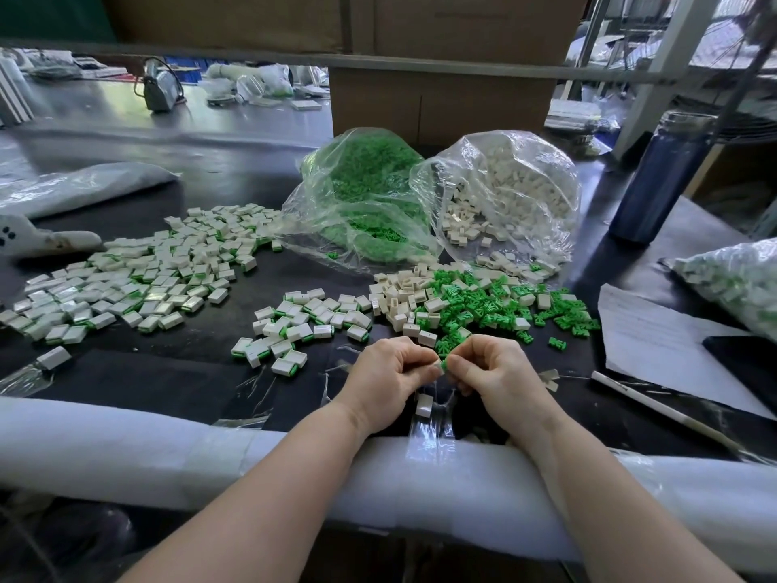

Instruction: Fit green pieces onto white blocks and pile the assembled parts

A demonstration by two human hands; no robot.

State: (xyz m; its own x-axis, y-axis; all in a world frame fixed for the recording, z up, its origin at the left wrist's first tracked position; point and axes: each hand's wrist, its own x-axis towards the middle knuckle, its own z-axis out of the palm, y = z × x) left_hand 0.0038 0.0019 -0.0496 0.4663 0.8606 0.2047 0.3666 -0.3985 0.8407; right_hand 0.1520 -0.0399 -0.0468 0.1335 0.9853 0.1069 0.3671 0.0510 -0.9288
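My left hand [393, 374] and my right hand [494, 374] meet at the near middle of the table, fingers curled. Between their fingertips sit a white block [438, 367] and a green piece [445, 363], pressed together; which hand pinches which is mostly hidden. Loose green pieces [483, 307] and white blocks [403, 296] lie mixed just beyond my hands. A small pile of assembled parts [294, 326] lies to the left, and a larger spread of them [138, 279] further left. One white block [424, 404] lies under my hands.
A clear bag of green pieces [366, 204] and a clear bag of white blocks [513, 191] stand behind. A blue bottle [660, 183], a paper sheet [656, 342] and a bag of parts [740, 279] are right. White foam padding [126, 452] lines the near edge.
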